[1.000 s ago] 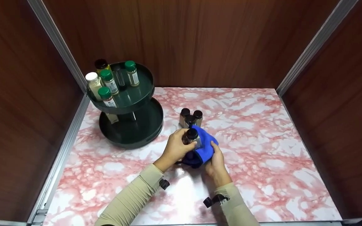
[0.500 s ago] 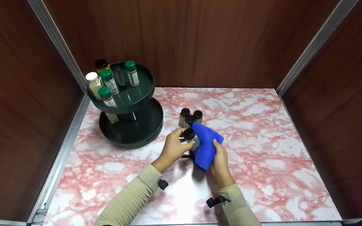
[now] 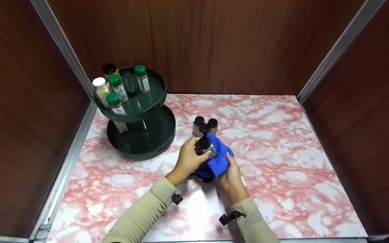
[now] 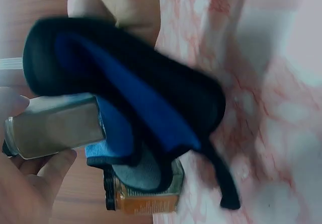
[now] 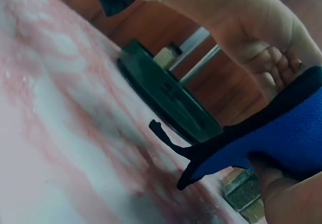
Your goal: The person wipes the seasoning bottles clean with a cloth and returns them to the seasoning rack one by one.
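Currently: your inward-angled left hand [image 3: 187, 159] is pinching black-capped jar [image 3: 205, 145], left of blue cloth [image 3: 220, 163]; your right hand [image 3: 232, 176] is gripping cloth.

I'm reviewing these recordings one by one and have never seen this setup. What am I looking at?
There is no robot: a person is working bare-handed. The wide picture comes from a head-worn camera, looking down; the two close ones come from wrist cameras, one per arm. The left hand holds a black-capped jar; the right hand grips a blue cloth. On the pink-and-white table, three more jars stand just beyond the hands. To their left is a dark two-tier rack, with bottles in its upper tier, some green-capped.
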